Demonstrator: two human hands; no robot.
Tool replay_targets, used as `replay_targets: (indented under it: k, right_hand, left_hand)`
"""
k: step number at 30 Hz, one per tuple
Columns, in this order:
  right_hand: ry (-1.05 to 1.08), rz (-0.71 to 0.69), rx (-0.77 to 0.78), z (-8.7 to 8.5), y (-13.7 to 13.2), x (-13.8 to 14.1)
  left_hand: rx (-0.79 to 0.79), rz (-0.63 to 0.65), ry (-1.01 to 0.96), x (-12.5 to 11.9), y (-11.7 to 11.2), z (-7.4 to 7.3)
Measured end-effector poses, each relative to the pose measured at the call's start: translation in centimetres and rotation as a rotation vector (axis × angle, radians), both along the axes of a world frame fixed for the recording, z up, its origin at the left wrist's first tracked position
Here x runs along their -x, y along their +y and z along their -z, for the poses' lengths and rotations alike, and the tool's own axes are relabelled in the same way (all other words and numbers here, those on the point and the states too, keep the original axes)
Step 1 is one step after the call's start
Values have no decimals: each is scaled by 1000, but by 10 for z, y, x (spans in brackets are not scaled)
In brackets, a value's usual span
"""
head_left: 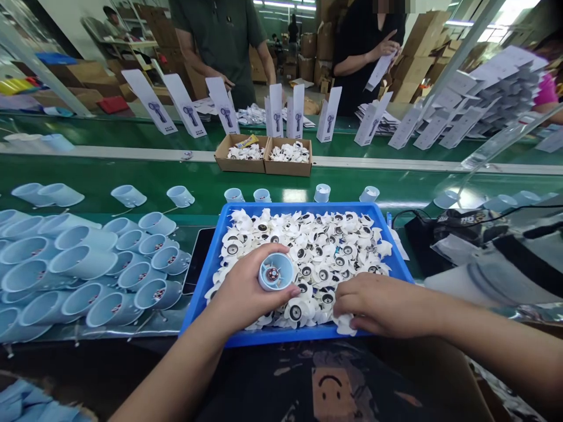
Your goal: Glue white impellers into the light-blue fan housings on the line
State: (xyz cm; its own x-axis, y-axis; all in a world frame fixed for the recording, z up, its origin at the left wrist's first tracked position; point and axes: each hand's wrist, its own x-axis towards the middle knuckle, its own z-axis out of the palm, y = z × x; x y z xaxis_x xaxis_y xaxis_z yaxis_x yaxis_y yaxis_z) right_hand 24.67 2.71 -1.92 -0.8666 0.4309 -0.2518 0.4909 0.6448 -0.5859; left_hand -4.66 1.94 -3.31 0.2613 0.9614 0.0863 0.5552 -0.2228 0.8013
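My left hand (246, 290) is closed around a light blue round fan housing (275, 271), its open end facing up with a small motor showing inside. My right hand (373, 305) rests in the blue tray (220, 246), fingers curled over a white fan blade (345, 323) at the tray's near edge. The tray is heaped with several white fan blades (316, 246).
Many light blue housings (83, 269) lie piled to the left, more stand on the green conveyor (176, 170). A phone (199, 258) lies beside the tray. Two cardboard boxes (264, 155) of white parts and upright white cartons (275, 108) stand beyond. Two people work across the belt. Black cables and bags lie at right.
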Motion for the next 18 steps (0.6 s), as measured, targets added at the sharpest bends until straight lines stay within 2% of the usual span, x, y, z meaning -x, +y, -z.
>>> replay_targets:
  k: [2, 4, 6, 7, 9, 12, 14, 16, 18]
  right_hand:
    - [168, 209, 202, 4, -4, 3]
    - [477, 469, 592, 12, -9, 8]
    - [794, 673, 990, 21, -13, 15]
    - [913, 741, 1126, 26, -15, 19]
    - [1039, 822, 1247, 32, -17, 26]
    - [1086, 841, 1255, 36, -17, 31]
    - [1071, 835, 1190, 36, -17, 32]
    - [1032, 824, 1005, 33, -18, 32]
    - [916, 796, 635, 27, -19, 33]
  left_hand:
    - [-13, -27, 11, -2, -1, -2]
    - [-42, -33, 20, -5, -4, -3]
    - [-71, 19, 33, -8, -6, -5]
    - [-78, 59, 47, -10, -7, -5]
    - [-74, 131, 94, -14, -9, -5]
    - [-86, 171, 182, -21, -9, -4]
    - [-126, 193, 212, -25, -9, -3]
    - [-183, 229, 225, -29, -8, -5]
    - [-253, 258, 239, -32, -8, -6]
